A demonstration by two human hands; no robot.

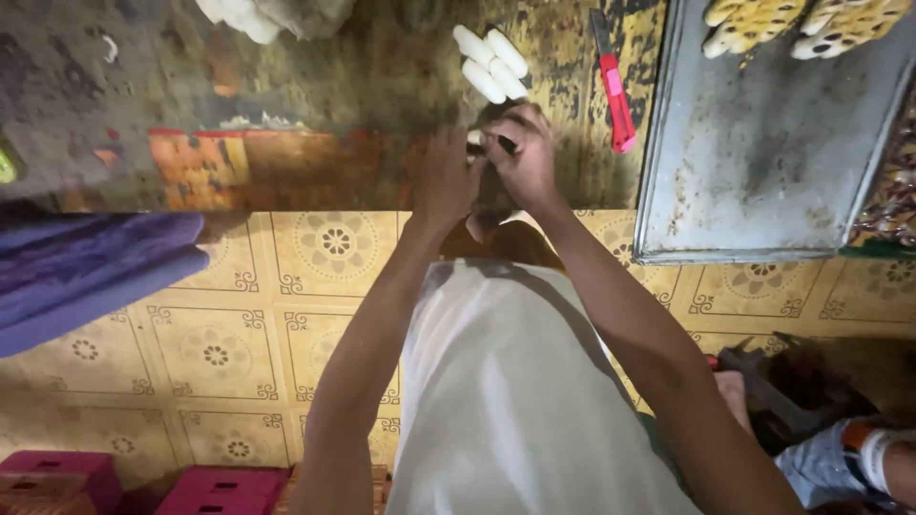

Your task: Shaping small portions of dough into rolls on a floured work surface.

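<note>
Both my hands meet over the near edge of a worn, paint-flaked table point(315, 172). My left hand point(442, 183) grips a brown root-like piece point(487, 212) whose pale end shows between the hands. My right hand point(523, 154) presses against it from the right, closed on a small dark blade or peeler point(506, 144). Three peeled white pieces point(490, 63) lie on the table just beyond my hands. Motion blur hides finer detail of the grip.
A red utility knife point(616, 98) lies right of the white pieces. A grey metal tray point(763, 153) at the right holds yellowish holed slices point(801, 24) at its far end. Purple cloth point(86, 267) at the left, red crates point(219, 488) on the patterned tile floor point(219, 353).
</note>
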